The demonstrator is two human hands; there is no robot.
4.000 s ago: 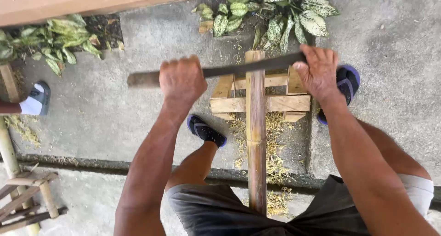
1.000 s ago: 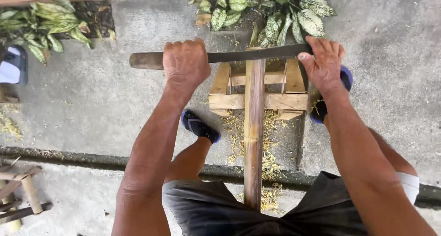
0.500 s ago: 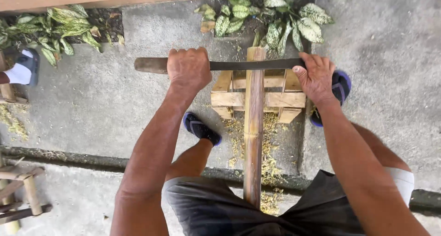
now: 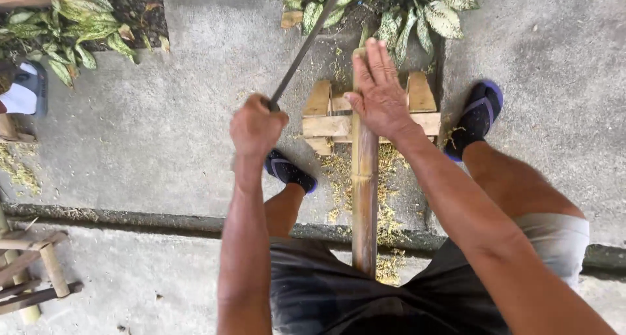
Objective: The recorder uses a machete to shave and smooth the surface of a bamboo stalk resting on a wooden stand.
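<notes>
Left hand [image 4: 257, 125] fisted on long blade [image 4: 306, 41], now lifted off, pointing 1 o'clock. Right hand [image 4: 378, 97], earlier on blade, now flat, open on bamboo pole [image 4: 364, 191] over wooden block [image 4: 326, 123], 12 o'clock. Scraping paused.

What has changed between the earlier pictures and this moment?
The right hand let go of the long blade and now lies flat on the bamboo pole. The left hand swung the blade from crosswise to pointing up and away. The pole, wooden stand and both feet stayed in place.
</notes>
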